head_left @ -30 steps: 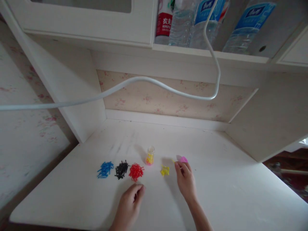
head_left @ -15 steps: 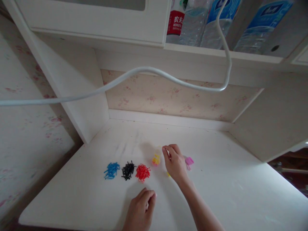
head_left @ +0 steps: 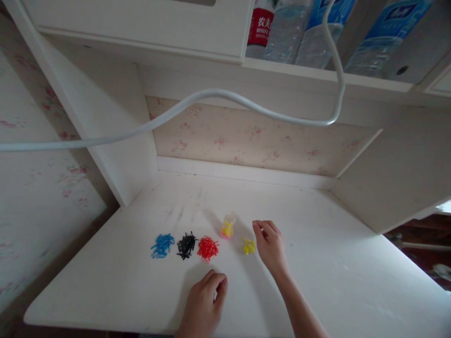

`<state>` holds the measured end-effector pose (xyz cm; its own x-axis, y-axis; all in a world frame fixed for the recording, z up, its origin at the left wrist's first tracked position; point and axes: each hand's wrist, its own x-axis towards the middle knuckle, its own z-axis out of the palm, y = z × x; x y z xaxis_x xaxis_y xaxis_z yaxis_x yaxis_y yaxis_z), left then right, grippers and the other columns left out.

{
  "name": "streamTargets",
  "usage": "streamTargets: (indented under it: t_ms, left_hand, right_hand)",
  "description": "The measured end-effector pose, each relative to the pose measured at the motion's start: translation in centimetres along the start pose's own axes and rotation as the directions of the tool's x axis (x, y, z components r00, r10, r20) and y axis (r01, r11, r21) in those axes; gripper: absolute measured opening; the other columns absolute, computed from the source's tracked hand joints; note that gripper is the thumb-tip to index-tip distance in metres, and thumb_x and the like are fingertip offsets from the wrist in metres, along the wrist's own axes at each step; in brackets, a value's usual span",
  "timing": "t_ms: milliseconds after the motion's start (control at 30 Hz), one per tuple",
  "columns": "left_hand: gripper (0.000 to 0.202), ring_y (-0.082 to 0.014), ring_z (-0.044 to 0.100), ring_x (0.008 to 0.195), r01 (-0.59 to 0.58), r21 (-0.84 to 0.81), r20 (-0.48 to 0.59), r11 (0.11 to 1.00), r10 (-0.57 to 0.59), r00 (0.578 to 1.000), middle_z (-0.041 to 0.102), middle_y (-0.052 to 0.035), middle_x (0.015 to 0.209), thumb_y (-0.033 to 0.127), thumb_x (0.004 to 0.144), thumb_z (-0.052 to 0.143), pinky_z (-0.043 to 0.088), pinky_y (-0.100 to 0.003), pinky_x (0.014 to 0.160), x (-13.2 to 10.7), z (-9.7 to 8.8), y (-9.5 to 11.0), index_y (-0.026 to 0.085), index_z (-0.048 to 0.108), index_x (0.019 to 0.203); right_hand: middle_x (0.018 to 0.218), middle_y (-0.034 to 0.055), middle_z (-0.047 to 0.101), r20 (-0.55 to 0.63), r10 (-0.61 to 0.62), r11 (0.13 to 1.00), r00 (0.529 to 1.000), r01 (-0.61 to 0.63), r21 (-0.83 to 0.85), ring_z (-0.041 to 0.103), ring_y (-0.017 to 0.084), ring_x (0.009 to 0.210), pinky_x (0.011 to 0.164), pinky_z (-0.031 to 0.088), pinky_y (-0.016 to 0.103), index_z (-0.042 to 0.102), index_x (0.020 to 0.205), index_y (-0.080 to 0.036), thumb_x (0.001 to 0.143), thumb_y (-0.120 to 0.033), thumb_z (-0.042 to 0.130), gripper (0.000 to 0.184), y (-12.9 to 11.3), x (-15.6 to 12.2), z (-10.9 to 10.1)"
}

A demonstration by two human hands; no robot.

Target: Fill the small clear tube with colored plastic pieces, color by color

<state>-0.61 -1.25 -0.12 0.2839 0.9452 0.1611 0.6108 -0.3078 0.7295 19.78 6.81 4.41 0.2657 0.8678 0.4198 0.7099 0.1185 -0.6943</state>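
Observation:
My right hand [head_left: 271,246] hovers just right of a small pile of yellow elastic bands [head_left: 248,246], its thumb and forefinger pinched together. Whatever may be between those fingertips is too small to make out. Partly hidden behind this hand is a pink item [head_left: 279,231]. A small clear container [head_left: 229,225] with yellow bands and some pink at its near end lies left of the yellow pile. My left hand [head_left: 204,300] rests near the front of the table with curled fingers; their grip is hidden. Ahead of it are piles of red bands [head_left: 208,248], black bands [head_left: 186,245] and blue bands [head_left: 162,245].
The piles lie on a white tabletop [head_left: 317,281]. Across the upper view runs a white cable [head_left: 218,94]. Several plastic bottles [head_left: 287,33] stand on the shelf above, and side panels [head_left: 98,117] bound the table's back.
My right hand has moved right and slightly toward me, away from the clear container, uncovering the yellow pile and hiding most of the pink item. The left hand has stayed in place.

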Motion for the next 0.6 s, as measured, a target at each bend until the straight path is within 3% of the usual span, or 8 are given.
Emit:
streamTargets:
  t_ms: [133, 233, 367, 600]
  left_hand:
    - [0.024, -0.0133, 0.061, 0.074, 0.020, 0.127, 0.023, 0.992, -0.023, 0.999, 0.063, -0.0001, 0.080, 0.023, 0.093, 0.036, 0.042, -0.022, 0.065, 0.2, 0.2, 0.8, 0.024, 0.059, 0.085]
    - [0.019, -0.0149, 0.063, 0.080, 0.027, 0.224, 0.049, 0.974, -0.039, 0.998, 0.065, 0.0010, 0.086, 0.021, 0.091, 0.040, 0.042, -0.023, 0.068, 0.8, 0.6, 2.2, 0.026, 0.059, 0.089]
    - [0.015, -0.0163, 0.064, 0.080, 0.031, 0.324, 0.068, 0.946, -0.056, 0.996, 0.065, 0.0011, 0.088, 0.025, 0.089, 0.044, 0.043, -0.025, 0.066, 2.8, 1.7, 4.2, 0.026, 0.059, 0.088]
    - [0.018, -0.0175, 0.065, 0.080, 0.023, 0.458, 0.058, 0.889, -0.056, 0.997, 0.064, -0.0015, 0.093, 0.025, 0.089, 0.042, 0.044, -0.026, 0.063, 6.5, 3.9, 5.2, 0.024, 0.059, 0.093]
  right_hand:
    - [0.092, 0.0043, 0.061, 0.069, 0.160, 0.986, 0.985, -0.157, -0.048, 0.053, 0.011, 0.058, 0.059, 0.045, 0.026, 0.064, 0.101, -0.020, 0.088, -0.052, 0.041, 0.042, 4.4, -3.8, -1.0]
    - [0.097, 0.0039, 0.061, 0.147, 0.189, 0.966, 0.971, -0.157, -0.208, 0.058, 0.013, 0.066, 0.066, 0.045, 0.028, 0.060, 0.112, -0.023, 0.086, -0.052, 0.044, 0.042, 5.8, -6.1, -1.5]
    - [0.108, 0.0035, 0.062, 0.215, 0.151, 0.919, 0.965, -0.056, -0.390, 0.061, 0.019, 0.094, 0.081, 0.040, 0.032, 0.057, 0.121, -0.030, 0.086, -0.046, 0.047, 0.040, 5.0, -6.6, -1.5]
    - [0.101, 0.0006, 0.061, 0.273, 0.091, 0.891, 0.958, 0.044, -0.453, 0.059, 0.017, 0.091, 0.076, 0.036, 0.031, 0.064, 0.106, -0.038, 0.092, -0.041, 0.040, 0.028, 3.3, -6.0, -1.9]
